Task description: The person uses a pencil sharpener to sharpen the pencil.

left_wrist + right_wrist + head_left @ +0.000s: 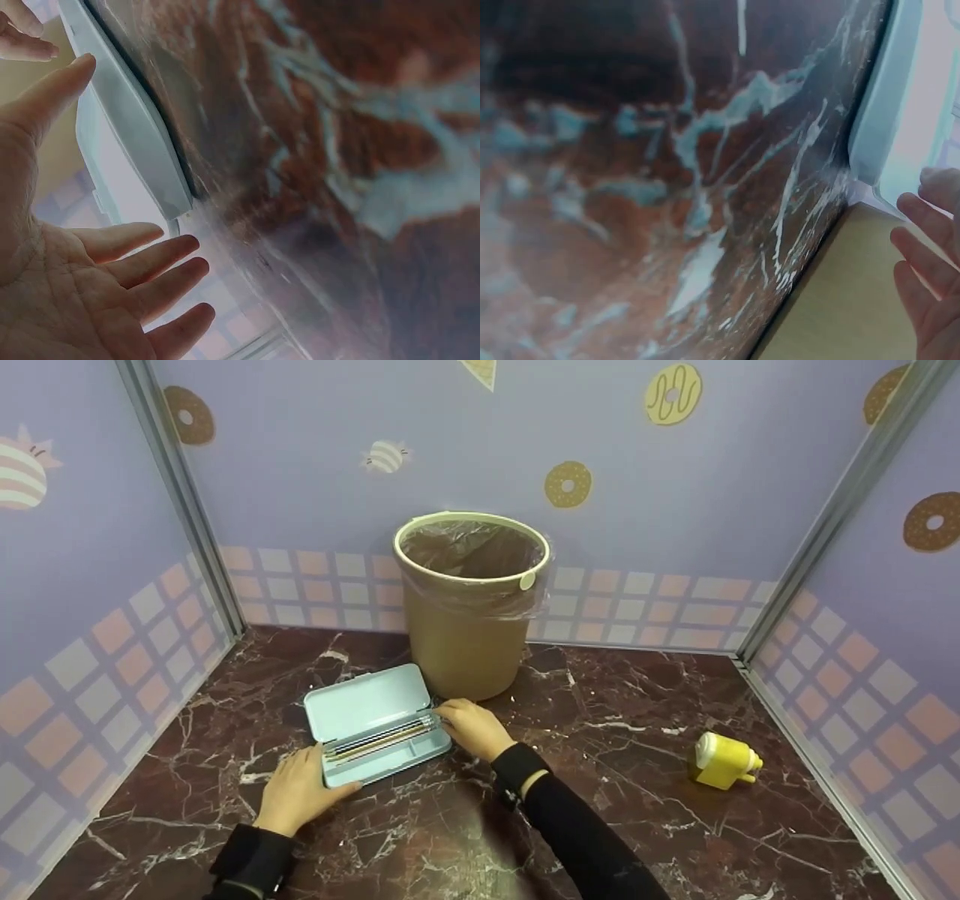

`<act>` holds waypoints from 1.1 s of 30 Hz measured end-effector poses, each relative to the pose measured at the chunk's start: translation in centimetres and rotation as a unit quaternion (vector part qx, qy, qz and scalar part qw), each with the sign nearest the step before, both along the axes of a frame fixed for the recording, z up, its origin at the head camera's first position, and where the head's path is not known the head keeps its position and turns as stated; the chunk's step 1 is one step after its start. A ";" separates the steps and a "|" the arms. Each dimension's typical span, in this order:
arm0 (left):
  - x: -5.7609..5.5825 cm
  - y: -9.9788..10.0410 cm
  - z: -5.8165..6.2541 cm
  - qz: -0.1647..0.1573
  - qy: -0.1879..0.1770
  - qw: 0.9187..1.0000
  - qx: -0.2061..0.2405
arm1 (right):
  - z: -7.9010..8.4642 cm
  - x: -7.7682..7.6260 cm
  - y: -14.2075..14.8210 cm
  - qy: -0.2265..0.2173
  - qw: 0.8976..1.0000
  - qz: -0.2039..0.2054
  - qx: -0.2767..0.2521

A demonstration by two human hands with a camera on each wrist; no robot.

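Observation:
A light blue pencil case (367, 701) lies on the dark marbled table with its lid folded back. Several pencils (382, 741) lie side by side in its tray. At the case's left end is my left hand (295, 787), thumb stretched along the front edge; the left wrist view shows its fingers spread and extended beside the case (124, 112). My right hand (476, 727) reaches to the right end, fingertips right at the pencil ends. Loosely bent fingers (922, 244) show beside the case's corner in the right wrist view, with the thumb hidden there.
A tan trash bin (469, 645) with a clear plastic liner stands just behind the case. Off to the right, a small yellow bottle (724, 761) with a white end lies on the table. Small crumbs are scattered right of the bin. Patterned purple walls (300, 495) enclose the table.

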State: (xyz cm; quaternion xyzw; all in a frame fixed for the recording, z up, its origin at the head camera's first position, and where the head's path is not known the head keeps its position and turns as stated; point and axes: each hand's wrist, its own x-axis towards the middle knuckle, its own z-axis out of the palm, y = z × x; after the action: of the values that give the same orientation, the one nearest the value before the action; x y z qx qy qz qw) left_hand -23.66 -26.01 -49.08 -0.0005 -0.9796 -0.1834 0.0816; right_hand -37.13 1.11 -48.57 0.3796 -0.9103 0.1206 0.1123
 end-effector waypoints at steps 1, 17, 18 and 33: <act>0.0 0.0 0.0 -0.001 -0.005 1.000 0.004 | 0.0 -0.1 -0.2 0.004 1.000 0.000 0.008; -0.9 0.6 0.1 -0.007 -0.014 1.000 0.010 | -0.5 -1.1 -2.3 0.054 0.995 0.008 0.078; -0.9 0.5 0.1 -0.008 -0.013 1.000 0.010 | -0.6 -1.1 -2.5 0.056 0.995 0.009 0.083; -0.9 0.3 0.0 -0.001 -0.018 1.000 0.010 | -0.9 -1.9 -4.7 0.118 0.978 0.007 0.172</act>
State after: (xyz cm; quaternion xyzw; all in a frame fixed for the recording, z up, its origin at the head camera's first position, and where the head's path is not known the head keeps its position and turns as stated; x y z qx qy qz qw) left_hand -24.52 -25.74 -49.13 0.0025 -0.9790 -0.1938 0.0635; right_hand -38.99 -3.57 -49.42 0.4110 -0.8952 -0.0828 0.1513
